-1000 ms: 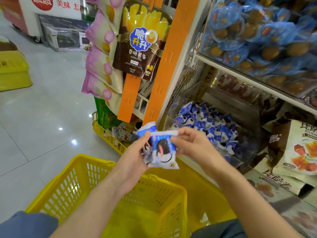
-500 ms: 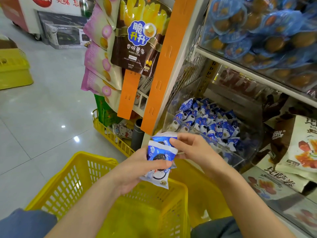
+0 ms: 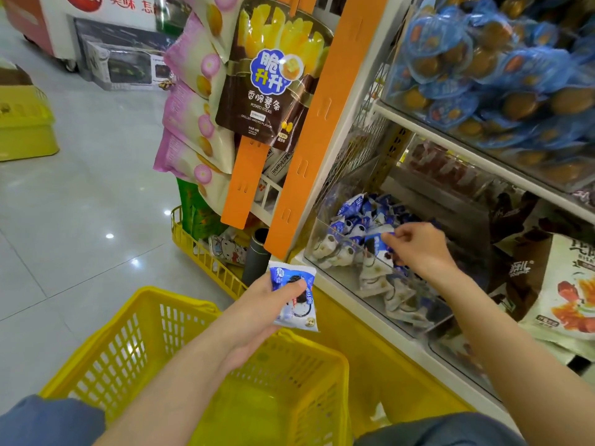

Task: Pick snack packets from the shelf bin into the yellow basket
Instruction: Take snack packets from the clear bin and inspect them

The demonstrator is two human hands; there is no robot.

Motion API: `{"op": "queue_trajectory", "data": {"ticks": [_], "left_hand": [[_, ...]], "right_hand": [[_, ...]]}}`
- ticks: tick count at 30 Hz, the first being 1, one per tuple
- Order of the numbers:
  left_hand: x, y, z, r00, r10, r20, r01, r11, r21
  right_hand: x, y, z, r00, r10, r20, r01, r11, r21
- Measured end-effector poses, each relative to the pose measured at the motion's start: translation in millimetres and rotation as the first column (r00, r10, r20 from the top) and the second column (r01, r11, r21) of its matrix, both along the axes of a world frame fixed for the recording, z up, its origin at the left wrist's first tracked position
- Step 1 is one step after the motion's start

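Observation:
My left hand (image 3: 257, 304) grips blue-and-white snack packets (image 3: 294, 297) just above the far rim of the yellow basket (image 3: 135, 342), which stands on the floor below me. My right hand (image 3: 418, 246) reaches into the clear shelf bin (image 3: 325, 252) at the middle right and pinches another blue packet (image 3: 376, 244) on top of the pile of the same packets (image 3: 357, 220). The basket's inside looks bare where it shows.
Orange hanging strips (image 3: 309, 133) with potato-stick bags (image 3: 273, 75) and pink bags (image 3: 190, 117) hang left of the bin. A shelf above holds blue-wrapped snacks (image 3: 489, 69). Brown-and-white bags (image 3: 566, 278) lie right. A yellow wire rack (image 3: 206, 255) stands on the tiled floor.
My right hand has let go of the packets held by my left hand and moved right into the bin, pinching a packet there. My left hand has sunk toward the basket.

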State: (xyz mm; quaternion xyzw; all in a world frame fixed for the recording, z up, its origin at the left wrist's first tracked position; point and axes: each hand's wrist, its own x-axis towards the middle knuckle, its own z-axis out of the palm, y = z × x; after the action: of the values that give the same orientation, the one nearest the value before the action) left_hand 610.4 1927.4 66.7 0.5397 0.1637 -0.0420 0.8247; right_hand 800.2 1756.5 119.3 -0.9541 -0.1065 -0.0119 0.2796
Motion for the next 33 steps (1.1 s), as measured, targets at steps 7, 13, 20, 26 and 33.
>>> {"op": "queue_trajectory", "data": {"ticks": [7, 13, 20, 26, 33], "left_hand": [[0, -2, 5, 0.999, 0.016, -0.032, -0.016, 1.0, 0.023], [1, -2, 5, 0.999, 0.011, -0.045, -0.009, 0.999, 0.041], [1, 0, 2, 0.998, 0.013, -0.065, -0.009, 0.998, 0.063], [3, -1, 1, 0.997, 0.012, -0.082, -0.005, 0.997, 0.08], [5, 0, -1, 0.996, 0.005, -0.086, 0.002, 0.996, 0.089]], "right_hand": [[16, 14, 6, 0.981, 0.056, -0.185, -0.108, 0.952, -0.287], [19, 22, 8, 0.95, -0.007, -0.311, -0.098, 0.942, -0.32], [20, 19, -1, 0.993, 0.017, -0.116, -0.051, 0.952, -0.303], [19, 32, -4, 0.925, -0.004, -0.38, -0.002, 1.0, -0.013], [17, 39, -6, 0.842, 0.13, -0.524, -0.027, 0.98, 0.199]]}}
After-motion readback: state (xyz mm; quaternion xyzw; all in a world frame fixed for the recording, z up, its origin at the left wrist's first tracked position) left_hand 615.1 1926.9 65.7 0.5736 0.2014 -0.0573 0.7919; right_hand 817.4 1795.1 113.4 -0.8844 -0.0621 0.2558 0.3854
